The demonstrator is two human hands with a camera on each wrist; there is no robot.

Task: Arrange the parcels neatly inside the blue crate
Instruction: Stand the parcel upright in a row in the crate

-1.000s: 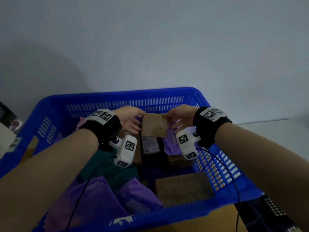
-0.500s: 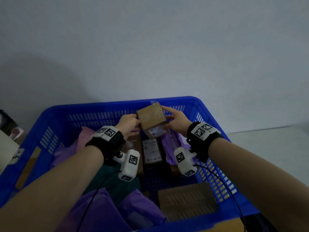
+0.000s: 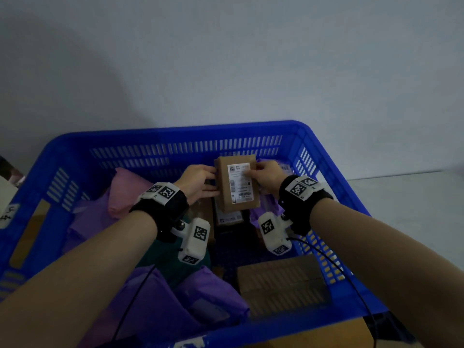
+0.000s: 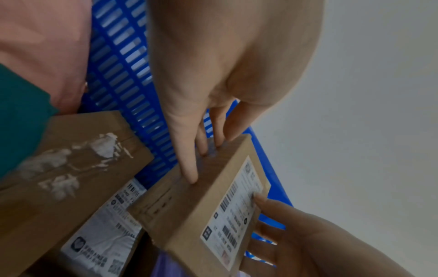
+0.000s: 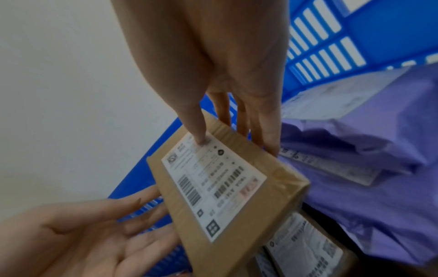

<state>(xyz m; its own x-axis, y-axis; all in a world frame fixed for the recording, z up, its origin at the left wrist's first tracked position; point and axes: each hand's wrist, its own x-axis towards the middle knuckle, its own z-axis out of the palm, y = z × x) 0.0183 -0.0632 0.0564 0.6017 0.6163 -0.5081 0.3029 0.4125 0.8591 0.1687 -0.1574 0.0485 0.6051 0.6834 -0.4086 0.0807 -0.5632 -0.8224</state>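
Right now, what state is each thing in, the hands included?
Small cardboard box: held above the other parcels, label facing up.
Left hand: grips the box's left side.
Right hand: grips the right side, thumb on the label.
Blue crate: open-topped, partly filled.
Purple bags: crumpled, lying inside.
Large cardboard box: flat in the near corner.

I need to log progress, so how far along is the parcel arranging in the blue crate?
Partway. Several parcels already lie inside the blue crate: purple mailer bags, a pink bag and a flat cardboard box. In hand: both the left hand and right hand hold a small labelled cardboard box near the far wall. Left: setting it down and tidying the loose bags.
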